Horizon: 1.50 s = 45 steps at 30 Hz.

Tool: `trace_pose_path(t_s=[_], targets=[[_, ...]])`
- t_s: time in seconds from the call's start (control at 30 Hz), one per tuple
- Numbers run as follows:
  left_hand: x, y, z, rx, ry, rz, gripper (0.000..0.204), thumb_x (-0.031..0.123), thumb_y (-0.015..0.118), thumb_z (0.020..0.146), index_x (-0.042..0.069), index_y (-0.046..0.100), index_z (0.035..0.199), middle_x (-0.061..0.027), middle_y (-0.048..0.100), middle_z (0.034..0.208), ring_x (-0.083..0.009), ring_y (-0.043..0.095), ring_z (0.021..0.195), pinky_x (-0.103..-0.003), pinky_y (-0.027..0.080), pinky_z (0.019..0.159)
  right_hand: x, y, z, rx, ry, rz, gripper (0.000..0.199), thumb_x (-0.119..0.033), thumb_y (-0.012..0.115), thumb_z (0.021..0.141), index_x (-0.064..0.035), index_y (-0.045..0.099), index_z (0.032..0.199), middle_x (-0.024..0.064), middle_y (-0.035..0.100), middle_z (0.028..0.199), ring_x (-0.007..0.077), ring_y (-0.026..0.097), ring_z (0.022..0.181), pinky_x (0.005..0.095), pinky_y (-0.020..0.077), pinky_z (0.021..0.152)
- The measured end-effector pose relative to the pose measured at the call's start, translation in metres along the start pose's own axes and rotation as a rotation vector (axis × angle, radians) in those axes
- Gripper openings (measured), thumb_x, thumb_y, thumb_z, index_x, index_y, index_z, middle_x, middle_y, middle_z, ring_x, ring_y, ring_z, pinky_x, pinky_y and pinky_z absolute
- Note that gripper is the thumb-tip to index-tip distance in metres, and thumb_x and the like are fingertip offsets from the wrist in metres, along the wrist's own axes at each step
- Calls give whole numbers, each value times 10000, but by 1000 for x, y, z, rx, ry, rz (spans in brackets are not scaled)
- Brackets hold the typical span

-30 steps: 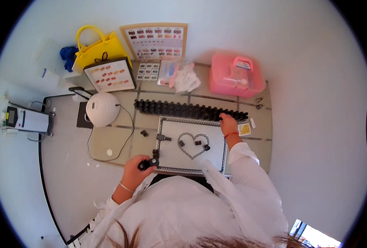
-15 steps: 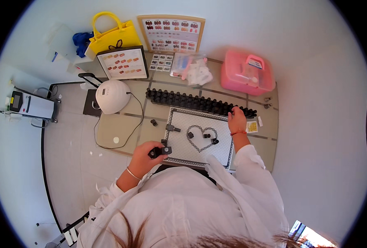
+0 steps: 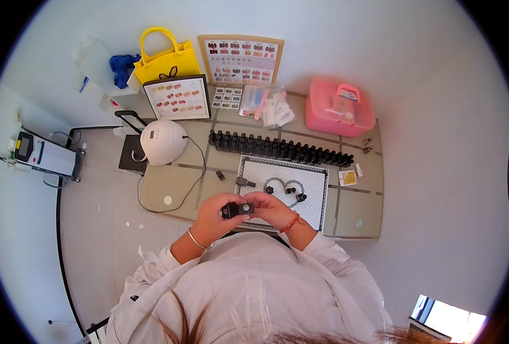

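Note:
My left hand is closed around black nail polish bottles, square in shape, with their flat bottoms facing up. My right hand meets it just over the front edge of a white mat. Its fingers close about the right-hand bottle, and part of the grip is hidden. On the mat lie a tipped bottle and several small black bottles around a heart outline. Another black bottle lies left of the mat.
A long row of black bottles stands behind the mat. To the left sits a white nail lamp with its cord. A pink case, bagged supplies, colour charts and a yellow bag line the back. A packet of gold bits lies right.
My right hand has come from the right end of the bottle row to my left hand. My left hand still holds its bottles and has shifted slightly right.

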<state>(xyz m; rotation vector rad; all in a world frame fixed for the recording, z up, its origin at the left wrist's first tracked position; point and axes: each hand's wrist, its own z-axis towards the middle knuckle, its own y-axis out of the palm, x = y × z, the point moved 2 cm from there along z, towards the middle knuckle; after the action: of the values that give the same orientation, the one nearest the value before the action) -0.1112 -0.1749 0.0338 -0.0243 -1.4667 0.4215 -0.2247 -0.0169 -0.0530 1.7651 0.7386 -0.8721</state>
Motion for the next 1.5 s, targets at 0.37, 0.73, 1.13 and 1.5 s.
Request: trace_pose_path(t_s=[0.37,0.73,1.13,1.5], targets=[[-8,-11,-12,18,43,55,329,105,806,723,37,648,1004,-96,672,959,-228,650,855,-321,520,773,7,17,-17,136,-78,105,380,-20,609,904,-53,527,1274,68,627,1132,157,617,983,311,520,809],[-5,-16,-11,-93,162,61,317,60,808,682,24,639,948,-130,679,986,-272,647,894,-347,514,819,16,30,-12,155,-170,154,262,20,616,899,-62,549,1139,56,650,997,144,630,869,282,524,704],[-33,-11,-11,-47,96,88,377,131,875,643,36,643,925,-133,637,1024,-259,619,905,-343,500,819,14,5,-37,377,-230,299,71,-103,624,946,-52,577,961,29,582,750,122,551,643,260,443,571],[-44,-6,-36,55,-102,146,315,91,844,691,33,631,916,-86,592,942,-223,585,854,-312,486,786,6,-55,-75,687,-68,548,280,-311,567,995,-108,534,805,-29,335,541,93,281,433,260,245,423]])
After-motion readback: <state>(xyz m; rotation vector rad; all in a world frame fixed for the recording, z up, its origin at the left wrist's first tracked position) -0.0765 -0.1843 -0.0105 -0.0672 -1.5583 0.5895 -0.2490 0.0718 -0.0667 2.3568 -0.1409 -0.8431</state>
